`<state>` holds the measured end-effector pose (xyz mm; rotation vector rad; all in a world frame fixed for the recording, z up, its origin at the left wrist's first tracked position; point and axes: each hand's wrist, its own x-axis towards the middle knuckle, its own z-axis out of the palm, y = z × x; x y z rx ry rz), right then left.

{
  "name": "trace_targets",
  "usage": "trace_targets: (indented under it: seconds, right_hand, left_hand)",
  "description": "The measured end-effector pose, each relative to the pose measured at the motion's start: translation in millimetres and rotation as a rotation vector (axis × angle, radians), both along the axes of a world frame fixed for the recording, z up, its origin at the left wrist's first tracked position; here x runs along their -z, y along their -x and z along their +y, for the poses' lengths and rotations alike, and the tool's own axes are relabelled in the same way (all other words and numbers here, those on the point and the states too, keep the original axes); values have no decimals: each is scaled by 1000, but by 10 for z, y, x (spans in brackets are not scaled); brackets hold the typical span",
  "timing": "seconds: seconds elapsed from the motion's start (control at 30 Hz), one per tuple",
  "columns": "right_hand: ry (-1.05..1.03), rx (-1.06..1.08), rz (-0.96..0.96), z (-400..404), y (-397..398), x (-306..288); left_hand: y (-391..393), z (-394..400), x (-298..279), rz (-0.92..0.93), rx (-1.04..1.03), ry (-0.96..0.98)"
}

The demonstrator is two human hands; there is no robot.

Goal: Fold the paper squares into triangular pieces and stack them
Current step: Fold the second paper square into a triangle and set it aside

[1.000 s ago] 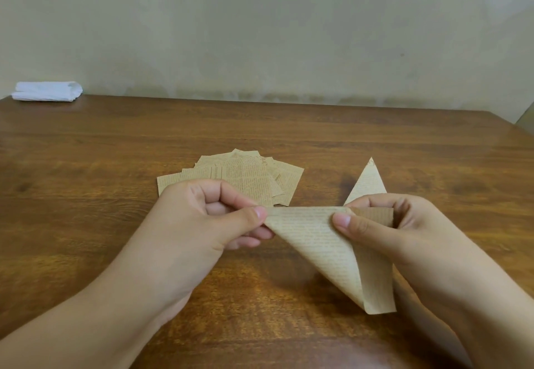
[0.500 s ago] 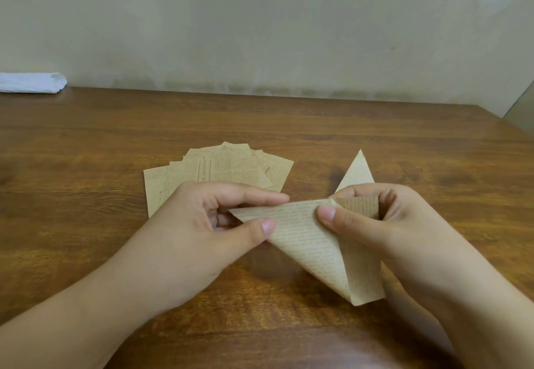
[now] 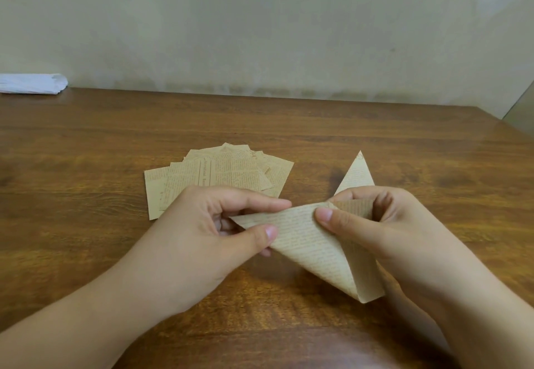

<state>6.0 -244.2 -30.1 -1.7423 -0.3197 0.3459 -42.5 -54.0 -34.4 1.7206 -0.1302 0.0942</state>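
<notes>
Above the table (image 3: 86, 143), both hands' grips pinch one half-folded paper (image 3: 303, 241).

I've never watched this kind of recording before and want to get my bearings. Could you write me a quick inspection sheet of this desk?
Surface: brown wooden table.
Job's things: fanned pile of paper squares; half-folded paper held above the table; folded triangle lying behind it.
Clutter: white bundle at the far left edge.
Hands: left hand and right hand both pinch the half-folded paper.
Cables: nothing seen.
Surroundings: plain pale wall.
</notes>
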Motion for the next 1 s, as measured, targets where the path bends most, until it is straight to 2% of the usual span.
trace_targets:
  seconds: [0.13,0.27,0.43,0.53,0.67,0.87,1.0]
  right_hand:
    - [129,19,-31,10,-25,27]
    - [368,-13,-126,43,-66,48]
    - [608,-66,-211,77,-141,-7]
    - [710,-115,-239,138,-169,2]
    - [807,-183,-304,221,-201,12]
    - [966,-214,-390,323,-277,-47]
    - [1023,-210,-445,349,-292,-55]
  left_hand:
    - [16,2,41,45,24,-128]
    - [27,-3,71,154,106,-290]
    - [-1,86,75,47,139,-619]
    - [-42,173,91,30,234,-749]
    - [-98,227,134,15,337,-807]
    - [-164,308,221,-66,345,-915]
    - [-181,289,262,-97,311,-908]
